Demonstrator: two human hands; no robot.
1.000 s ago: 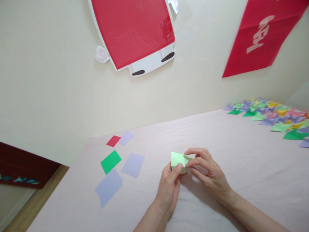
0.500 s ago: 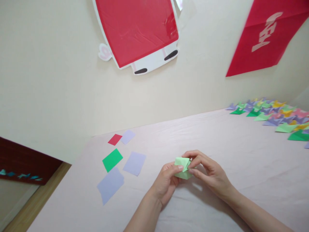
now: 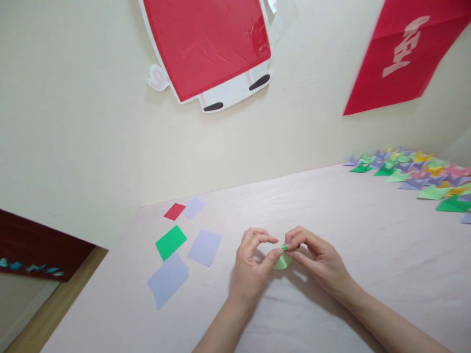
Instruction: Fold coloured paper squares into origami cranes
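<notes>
A red, white-edged cutout point(image 3: 209, 46) and a red banner point(image 3: 423, 54) with pale lettering point(image 3: 393, 69) hang on the cream wall point(image 3: 91, 122); at lower left, a dark reddish-brown panel point(image 3: 40, 245) shows small bluish shapes point(image 3: 15, 265).

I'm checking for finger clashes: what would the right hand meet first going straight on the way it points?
The green paper, which the right hand touches; beyond it, probably the left hand, though depth is hard to judge.

Desk point(image 3: 312, 206), covered in pale pinkish-white creased cloth. Far left corner: one small red paper rectangle point(image 3: 174, 212); just beside it, one small pale lilac paper rectangle point(image 3: 194, 207). Nearer, toward the left edge: one green paper rectangle point(image 3: 171, 242); one lilac paper rectangle point(image 3: 205, 247); one larger blue-lilac paper sheet point(image 3: 168, 282), outline irregular. Far right corner: multicoloured folded-paper figures point(image 3: 414, 183).
</notes>
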